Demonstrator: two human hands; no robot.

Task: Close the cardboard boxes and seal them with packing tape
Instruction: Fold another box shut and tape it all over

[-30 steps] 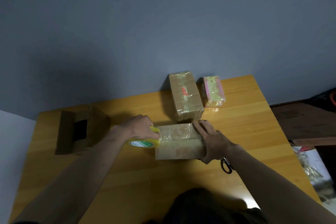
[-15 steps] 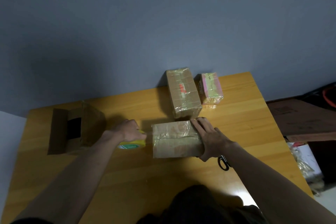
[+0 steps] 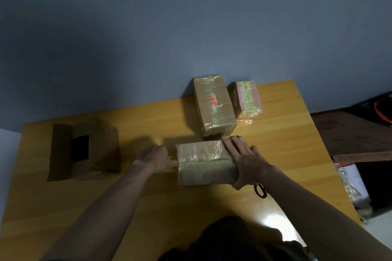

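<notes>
On the wooden tabletop (image 3: 275, 144), an open brown cardboard box (image 3: 84, 151) lay at left. The left hand (image 3: 156, 158) gripped a yellow tape roll (image 3: 167, 168) against the tape-wrapped cardboard box (image 3: 203, 162); the right hand (image 3: 247, 161) lay flat, fingers spread, on its right end. Behind stood a taped brown box (image 3: 214, 105) and a pink-topped box (image 3: 248, 99). Black scissors (image 3: 260, 190) lay partly hidden. No writing was legible.

Wooden table (image 3: 275, 154): four boxes (image 3: 203, 162), scissors (image 3: 260, 190)

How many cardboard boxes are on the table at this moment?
4. One under the hands at centre, two taped ones behind it by the wall, a longer brown one and a smaller pinkish one, and an open one at left.
</notes>
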